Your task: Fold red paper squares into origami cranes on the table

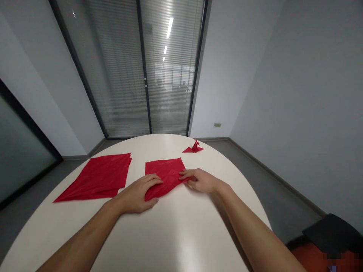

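Note:
A red sheet of paper (167, 170) lies on the white round table between my hands, its near right edge lifted a little. My left hand (140, 194) rests on the sheet's left side, fingers stretched over it and the thumb apart along the near edge. At the right corner, my right hand (200, 180) pinches the paper between thumb and fingers. Farther back stands a folded red paper crane (194, 147). Left of my left hand is a loose stack of larger red paper sheets (99, 175).
The white round table (176, 234) has a curved edge with grey floor beyond it. A glass partition with blinds (127, 75) rises behind. At the lower right sits a black and orange object (326, 241), partly blurred out.

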{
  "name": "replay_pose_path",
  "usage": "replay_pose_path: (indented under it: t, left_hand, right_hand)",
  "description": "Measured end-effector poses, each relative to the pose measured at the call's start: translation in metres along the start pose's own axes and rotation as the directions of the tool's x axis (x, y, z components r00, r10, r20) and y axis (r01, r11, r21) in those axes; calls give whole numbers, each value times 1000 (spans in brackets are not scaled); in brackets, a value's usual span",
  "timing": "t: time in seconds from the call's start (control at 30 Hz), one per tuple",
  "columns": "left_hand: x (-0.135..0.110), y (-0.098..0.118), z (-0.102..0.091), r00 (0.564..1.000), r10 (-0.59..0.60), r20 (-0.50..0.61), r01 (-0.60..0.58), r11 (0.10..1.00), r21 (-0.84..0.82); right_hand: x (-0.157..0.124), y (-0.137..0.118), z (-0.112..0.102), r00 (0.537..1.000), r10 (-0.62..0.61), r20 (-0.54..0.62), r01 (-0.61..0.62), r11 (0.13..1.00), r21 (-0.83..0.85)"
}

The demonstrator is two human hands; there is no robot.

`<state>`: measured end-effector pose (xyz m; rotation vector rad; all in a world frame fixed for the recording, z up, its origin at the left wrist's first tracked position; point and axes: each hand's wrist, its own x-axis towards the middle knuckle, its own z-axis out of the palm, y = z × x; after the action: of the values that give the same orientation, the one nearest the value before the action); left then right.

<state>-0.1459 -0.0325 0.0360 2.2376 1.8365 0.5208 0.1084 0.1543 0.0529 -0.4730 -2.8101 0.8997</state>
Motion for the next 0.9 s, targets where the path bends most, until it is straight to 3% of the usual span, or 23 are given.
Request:
replay_pose_path:
  t: [0.1, 0.23, 0.43, 0.63, 0.9]
  left_hand:
    - [-1, -4, -2, 1000, -17, -12, 16, 999, -50]
    - [5, -10, 2, 988, -109, -109, 88, 980, -180]
    - [16, -14, 10, 915, -342, -215, 246, 893, -376]
    - [21, -14, 16, 878, -391, -276, 177, 801, -571]
    - [26, -18, 28, 827, -476, -300, 213, 758, -616]
  right_hand:
    - [-1, 0, -2, 998, 41, -42, -39, 998, 39]
    - [-1, 2, -1, 989, 117, -94, -114, 993, 29]
    - [2, 7, 2, 964, 155, -216, -157, 988, 7]
    - [5, 12, 8, 934, 178, -310, -168, 984, 61]
    - [11, 19, 18, 911, 213, -352, -205, 977, 60]
